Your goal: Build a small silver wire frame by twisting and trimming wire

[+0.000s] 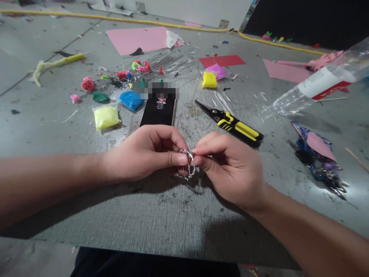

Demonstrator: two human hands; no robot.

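A small ring of twisted silver wire (188,177), with thin wires crossing its inside, is held above the front of the table. My left hand (147,152) pinches its left side between thumb and fingers. At its right edge, my right hand (230,165) has thumb and index finger pressed together; they seem to grip the wire there, though the fingertips hide the exact spot. Just beyond the right hand lie black-and-yellow pliers (233,125), jaws pointing to the back left. Behind my left hand rests a phone (158,111) with its screen lit.
Clay packets in yellow (106,117) and blue (131,100) lie left of the phone. A clear plastic bottle (319,86) lies at the right, near a cluttered pile (319,165). Pink paper (138,40) and a yellow cord (115,18) are at the back.
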